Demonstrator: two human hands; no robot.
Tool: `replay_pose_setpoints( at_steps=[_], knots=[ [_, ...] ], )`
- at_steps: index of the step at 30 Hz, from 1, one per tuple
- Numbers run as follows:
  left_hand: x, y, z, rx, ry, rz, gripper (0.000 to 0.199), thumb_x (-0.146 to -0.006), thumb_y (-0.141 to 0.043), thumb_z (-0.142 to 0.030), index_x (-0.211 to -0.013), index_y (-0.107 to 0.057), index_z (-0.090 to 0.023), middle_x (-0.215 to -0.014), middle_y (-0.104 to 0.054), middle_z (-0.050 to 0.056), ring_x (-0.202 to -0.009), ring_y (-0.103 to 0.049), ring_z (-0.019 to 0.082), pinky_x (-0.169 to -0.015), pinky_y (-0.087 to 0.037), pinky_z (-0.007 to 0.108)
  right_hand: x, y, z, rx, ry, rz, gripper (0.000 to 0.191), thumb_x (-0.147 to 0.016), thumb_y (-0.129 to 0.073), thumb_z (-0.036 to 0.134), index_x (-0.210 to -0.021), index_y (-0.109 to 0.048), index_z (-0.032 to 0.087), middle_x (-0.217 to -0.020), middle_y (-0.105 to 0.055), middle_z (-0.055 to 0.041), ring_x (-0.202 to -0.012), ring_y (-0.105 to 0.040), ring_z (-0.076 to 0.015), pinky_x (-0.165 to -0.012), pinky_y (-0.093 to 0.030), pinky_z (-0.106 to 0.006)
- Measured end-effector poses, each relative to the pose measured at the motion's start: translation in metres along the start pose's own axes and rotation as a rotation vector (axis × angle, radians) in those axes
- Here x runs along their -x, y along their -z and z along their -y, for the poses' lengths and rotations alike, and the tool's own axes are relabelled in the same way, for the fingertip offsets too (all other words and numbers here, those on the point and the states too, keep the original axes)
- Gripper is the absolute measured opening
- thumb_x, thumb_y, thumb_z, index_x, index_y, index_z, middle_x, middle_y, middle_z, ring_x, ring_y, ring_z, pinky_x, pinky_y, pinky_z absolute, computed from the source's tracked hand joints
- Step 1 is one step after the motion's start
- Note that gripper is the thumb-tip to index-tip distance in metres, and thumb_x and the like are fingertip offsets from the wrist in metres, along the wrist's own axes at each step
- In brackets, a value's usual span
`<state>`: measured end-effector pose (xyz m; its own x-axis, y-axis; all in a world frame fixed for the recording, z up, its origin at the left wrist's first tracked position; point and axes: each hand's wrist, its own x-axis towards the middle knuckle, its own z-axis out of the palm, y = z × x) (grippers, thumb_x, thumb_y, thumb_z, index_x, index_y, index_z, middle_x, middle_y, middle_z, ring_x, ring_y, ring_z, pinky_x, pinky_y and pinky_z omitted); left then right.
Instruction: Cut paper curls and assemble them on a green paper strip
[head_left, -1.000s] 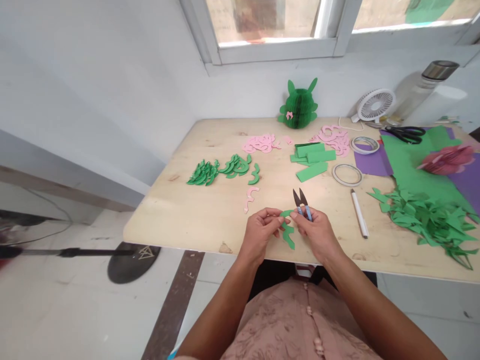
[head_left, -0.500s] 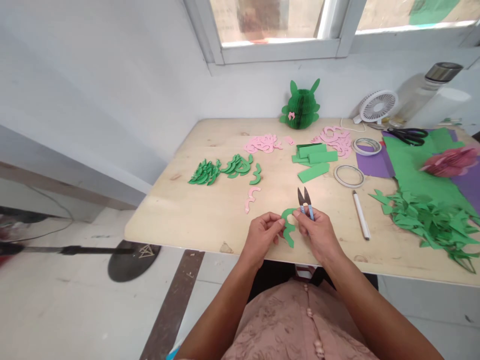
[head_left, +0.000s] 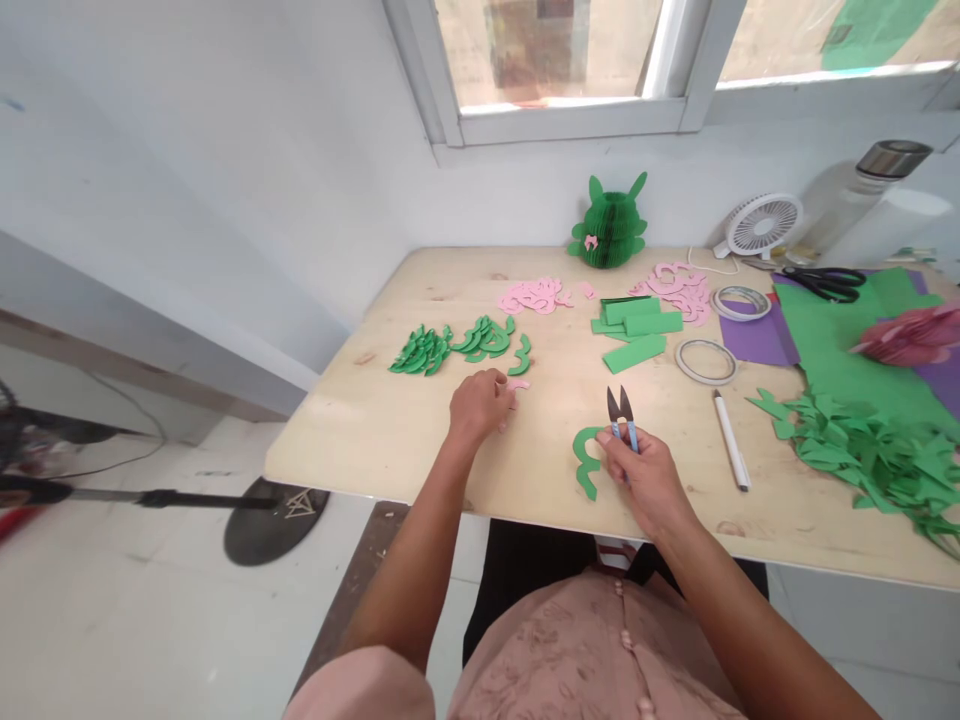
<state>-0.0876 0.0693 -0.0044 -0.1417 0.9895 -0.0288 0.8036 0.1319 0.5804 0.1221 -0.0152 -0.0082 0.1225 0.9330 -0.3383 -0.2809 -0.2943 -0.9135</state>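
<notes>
Snips point(head_left: 627, 405) and wavy green cutout point(head_left: 589, 464) are still pinched in the right hand point(head_left: 645, 470) over the table point(head_left: 360, 440); left hand point(head_left: 480, 408) got moved to the pink strip point(head_left: 518, 384), fingers curled, can't tell if it's gripped.

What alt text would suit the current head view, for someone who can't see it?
The right hand holds snips and a wavy green cutout over a wooden table, while the left hand is at a pink cutout. Beyond are green piles, pink piles and a green paper figure.
</notes>
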Motion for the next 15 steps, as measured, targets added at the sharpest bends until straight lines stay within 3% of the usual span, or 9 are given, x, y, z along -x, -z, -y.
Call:
replay_pose_setpoints(
  at_steps=[9, 15],
  knots=[
    [-0.0117, -0.0065, -0.0073, 0.042, 0.057, 0.041, 0.009, -0.065, -0.058, -0.015, -0.062, -0.055, -0.023, -0.061, -0.067, 0.004, -0.089, -0.060, 0.029, -0.080, -0.034, 0.037, 0.0004, 0.0000, -0.0013, -0.001, 0.015, 0.011, 0.030, -0.064, -0.076, 0.038, -0.066, -0.054, 0.018, -0.053, -0.037, 0.0070, -0.047, -0.027, -0.0072, -0.045, -0.018, -0.024],
    [-0.0032, -0.0037, -0.0098, 0.246, 0.088, 0.090, 0.014, -0.064, -0.064, -0.020, -0.058, -0.051, -0.022, -0.045, -0.059, -0.001, -0.074, -0.065, 0.026, -0.082, -0.038, 0.040, 0.0001, 0.0006, -0.0027, -0.001, 0.013, 0.009, 0.030, -0.063, -0.076, 0.039, -0.065, -0.053, 0.018, -0.053, -0.037, 0.0075, -0.047, -0.026, -0.0069, -0.045, -0.018, -0.024]
  ],
)
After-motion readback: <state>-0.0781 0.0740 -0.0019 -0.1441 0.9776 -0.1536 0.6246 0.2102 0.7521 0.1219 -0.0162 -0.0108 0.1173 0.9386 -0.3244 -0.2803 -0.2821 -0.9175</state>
